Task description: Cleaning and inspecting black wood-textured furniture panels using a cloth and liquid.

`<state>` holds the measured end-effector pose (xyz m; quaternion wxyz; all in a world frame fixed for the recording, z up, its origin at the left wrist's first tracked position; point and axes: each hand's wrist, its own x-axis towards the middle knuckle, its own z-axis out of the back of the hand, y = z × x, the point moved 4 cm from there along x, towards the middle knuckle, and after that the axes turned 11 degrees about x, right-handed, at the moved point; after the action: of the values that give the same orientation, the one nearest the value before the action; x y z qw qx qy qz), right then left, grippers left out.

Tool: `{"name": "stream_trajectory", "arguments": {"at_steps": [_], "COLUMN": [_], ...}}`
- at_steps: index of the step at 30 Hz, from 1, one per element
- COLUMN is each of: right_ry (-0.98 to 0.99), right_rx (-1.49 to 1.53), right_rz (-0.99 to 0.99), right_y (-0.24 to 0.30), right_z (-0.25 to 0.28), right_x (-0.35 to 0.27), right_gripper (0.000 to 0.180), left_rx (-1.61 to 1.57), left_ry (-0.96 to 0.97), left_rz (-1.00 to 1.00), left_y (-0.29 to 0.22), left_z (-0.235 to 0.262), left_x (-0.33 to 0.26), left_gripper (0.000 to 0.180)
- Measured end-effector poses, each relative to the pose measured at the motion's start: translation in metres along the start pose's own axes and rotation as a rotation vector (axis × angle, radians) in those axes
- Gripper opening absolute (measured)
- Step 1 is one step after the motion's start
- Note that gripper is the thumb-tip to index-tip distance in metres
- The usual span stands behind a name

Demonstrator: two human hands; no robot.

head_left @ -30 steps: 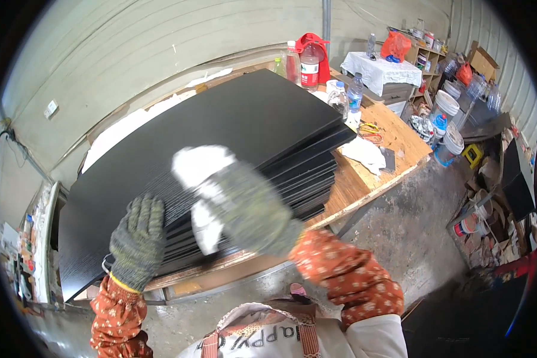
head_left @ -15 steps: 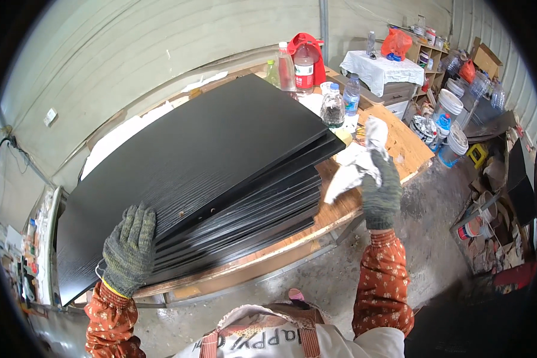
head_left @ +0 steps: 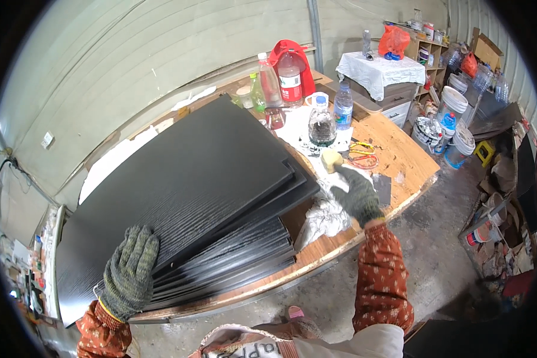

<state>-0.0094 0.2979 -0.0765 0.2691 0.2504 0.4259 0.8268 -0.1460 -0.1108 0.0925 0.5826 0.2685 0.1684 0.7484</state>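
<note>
My left hand, in a grey-green knit glove, lies flat on the near left edge of the top black board. That board has a wood-grain surface and tops a fanned stack of black boards on a wooden table. My right hand, gloved alike, is over the table to the right of the stack, thumb apart from the fingers. Its fingertips are close to a pale yellow sponge; I cannot tell whether they touch. A crumpled white rag lies between the stack and that hand.
Beyond the sponge are scissors with red and yellow handles, a clear jug-like bottle and a blue-capped bottle. Taller bottles stand by a red bag. White buckets are on the floor at right.
My right hand has let go of the white rag, which now lies on the table, and has moved left toward the sponge. My left hand stays on the top board.
</note>
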Motion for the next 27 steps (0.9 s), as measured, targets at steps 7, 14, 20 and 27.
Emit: {"name": "stream_trajectory", "arguments": {"at_steps": [7,14,20,27], "right_ry": [-0.287,-0.598,-0.086,-0.151], "right_rx": [-0.523,0.083,1.488,1.227], "right_rz": [-0.041,0.249,0.233,0.275], "right_y": [-0.045,-0.057,0.016,0.073], "right_z": [-0.026,0.0,0.035,0.028], "right_x": [0.086,0.073,-0.006,-0.086], "right_gripper": [0.076,0.069,0.052,0.056], "left_rx": [-0.106,-0.127,-0.014,-0.115], "left_ry": [0.03,0.065,0.028,-0.043], "left_rz": [0.029,0.112,0.11,0.105], "left_y": [0.003,0.004,0.001,-0.001], "left_z": [0.003,-0.009,-0.005,-0.015], "left_x": [0.01,0.006,-0.002,-0.001], "left_gripper": [0.061,0.067,0.069,0.069]}}
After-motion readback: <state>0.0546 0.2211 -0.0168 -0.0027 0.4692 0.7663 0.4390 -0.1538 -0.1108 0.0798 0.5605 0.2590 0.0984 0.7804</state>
